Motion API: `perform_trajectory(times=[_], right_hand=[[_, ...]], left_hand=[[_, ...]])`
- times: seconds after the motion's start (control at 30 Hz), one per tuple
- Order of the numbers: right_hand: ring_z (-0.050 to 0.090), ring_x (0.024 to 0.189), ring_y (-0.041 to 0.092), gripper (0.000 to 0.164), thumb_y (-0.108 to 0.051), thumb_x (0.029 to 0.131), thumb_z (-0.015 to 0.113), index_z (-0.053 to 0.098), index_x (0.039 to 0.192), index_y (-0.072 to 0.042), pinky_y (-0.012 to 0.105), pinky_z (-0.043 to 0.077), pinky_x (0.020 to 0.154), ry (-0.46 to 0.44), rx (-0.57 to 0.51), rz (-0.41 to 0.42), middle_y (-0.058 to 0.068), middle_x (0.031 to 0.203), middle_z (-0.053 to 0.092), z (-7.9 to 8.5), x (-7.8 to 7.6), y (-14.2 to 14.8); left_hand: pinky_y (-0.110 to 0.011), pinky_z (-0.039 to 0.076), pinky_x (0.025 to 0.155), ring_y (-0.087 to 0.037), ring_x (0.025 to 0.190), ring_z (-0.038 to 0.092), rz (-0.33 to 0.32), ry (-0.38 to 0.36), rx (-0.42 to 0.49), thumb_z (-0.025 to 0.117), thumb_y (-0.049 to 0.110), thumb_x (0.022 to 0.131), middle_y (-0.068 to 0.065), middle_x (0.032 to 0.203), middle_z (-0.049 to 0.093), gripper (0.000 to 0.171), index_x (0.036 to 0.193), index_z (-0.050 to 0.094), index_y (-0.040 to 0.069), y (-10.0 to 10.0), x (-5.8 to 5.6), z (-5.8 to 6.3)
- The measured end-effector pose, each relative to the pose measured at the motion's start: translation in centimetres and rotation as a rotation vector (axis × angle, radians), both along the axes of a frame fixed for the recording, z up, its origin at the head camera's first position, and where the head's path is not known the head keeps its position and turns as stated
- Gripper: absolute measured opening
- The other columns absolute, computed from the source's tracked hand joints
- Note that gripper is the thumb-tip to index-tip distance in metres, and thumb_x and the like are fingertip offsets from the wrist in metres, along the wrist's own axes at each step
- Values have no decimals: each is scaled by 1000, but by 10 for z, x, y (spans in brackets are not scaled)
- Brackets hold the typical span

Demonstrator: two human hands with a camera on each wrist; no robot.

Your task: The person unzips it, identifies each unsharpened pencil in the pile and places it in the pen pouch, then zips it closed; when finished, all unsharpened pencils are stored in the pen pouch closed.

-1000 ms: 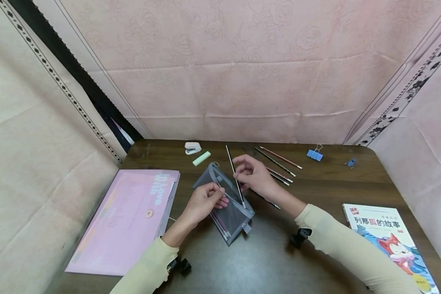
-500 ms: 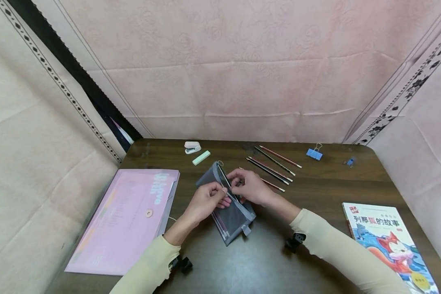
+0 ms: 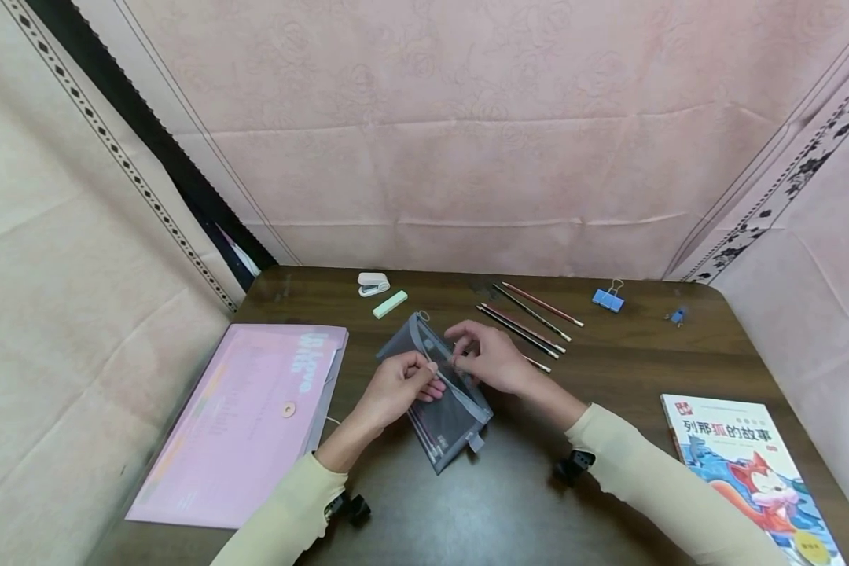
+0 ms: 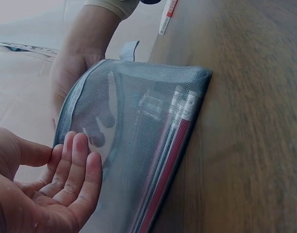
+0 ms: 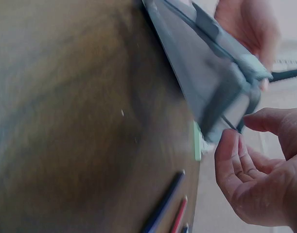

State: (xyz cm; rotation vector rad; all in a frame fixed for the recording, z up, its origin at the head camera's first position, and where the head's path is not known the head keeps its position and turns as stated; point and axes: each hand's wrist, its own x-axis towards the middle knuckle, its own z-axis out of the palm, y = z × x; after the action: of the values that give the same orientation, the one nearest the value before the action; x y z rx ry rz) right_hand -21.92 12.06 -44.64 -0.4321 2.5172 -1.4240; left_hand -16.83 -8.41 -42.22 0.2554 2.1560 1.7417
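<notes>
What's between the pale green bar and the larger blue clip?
Loose pencils on the desk, one partly hidden by the right hand. Head view shows it.

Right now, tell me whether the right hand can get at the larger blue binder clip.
Probably yes: nothing covers the clip, and the pencils between lie flat. The right hand would first have to leave the pouch.
</notes>
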Motion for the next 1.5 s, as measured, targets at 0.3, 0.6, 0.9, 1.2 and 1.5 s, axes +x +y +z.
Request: perform_trajectory(times=[0.3,0.6,0.9,1.2,1.5], right_hand=[[62,70,32,31,-13,89,65,59,119,-22,34,54,53,152,-43,-94,7,94,68,2,-22,43],[61,68,14,26,-5,90,61,62,116,-5,45,57,60,128,-261,-231,21,98,65,10,-42,76],[63,83,21,22,-20,90,65,66,112,-16,27,52,66,288,23,-404,6,96,70,-24,-80,112],[63,86,23,30,-17,88,69,65,117,-13,43,51,74,366,345,-277,6,95,69,-35,-92,125],[61,93,26,44,-25,84,72,62,127,-19,47,51,74,290,563,-125,9,105,65,-35,-93,124]], left_hand=[[-45,59,81,-39,91,70,4,16,0,52,16,99,-25,97,71,23,101,59,-6,0,1,-2],[-43,60,81,-37,92,70,23,20,-26,52,17,99,-24,98,71,23,101,59,-5,-1,2,-1],[-42,60,80,-34,90,71,22,15,-46,52,16,99,-22,97,72,21,99,58,-5,0,2,-1],[-43,60,79,-35,90,71,16,13,-37,52,14,99,-23,97,71,20,99,58,-5,0,1,-2],[-44,60,81,-36,92,71,8,2,-39,53,15,99,-23,98,71,22,100,58,-6,-1,1,-2]])
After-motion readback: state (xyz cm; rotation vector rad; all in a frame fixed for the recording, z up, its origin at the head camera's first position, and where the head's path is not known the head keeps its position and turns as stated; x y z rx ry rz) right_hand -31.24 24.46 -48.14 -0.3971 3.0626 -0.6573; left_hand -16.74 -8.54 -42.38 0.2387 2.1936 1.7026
